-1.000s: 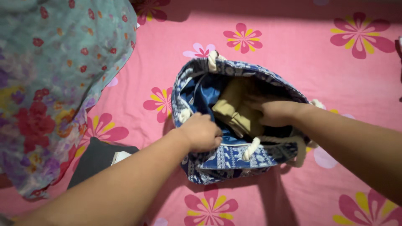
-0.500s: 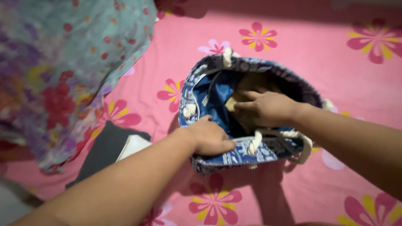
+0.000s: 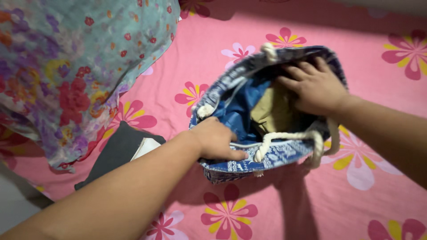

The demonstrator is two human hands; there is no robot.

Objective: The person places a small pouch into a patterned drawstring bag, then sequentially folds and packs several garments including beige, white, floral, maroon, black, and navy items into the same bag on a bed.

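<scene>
Head view shows the pink sheet under my blue bag, whose mouth now gapes wider since my right hand has moved from the tan cloth to grip the far rim, while my left hand pinches the near rim.

Pink flowered bedsheet — on it a blue patterned bag, floral cloth, perhaps dark folded fabric.

The right hand is out of the bag now (it was down on the tan cloth) and grips the far rim. The left hand slides rightward along the near rim.
</scene>
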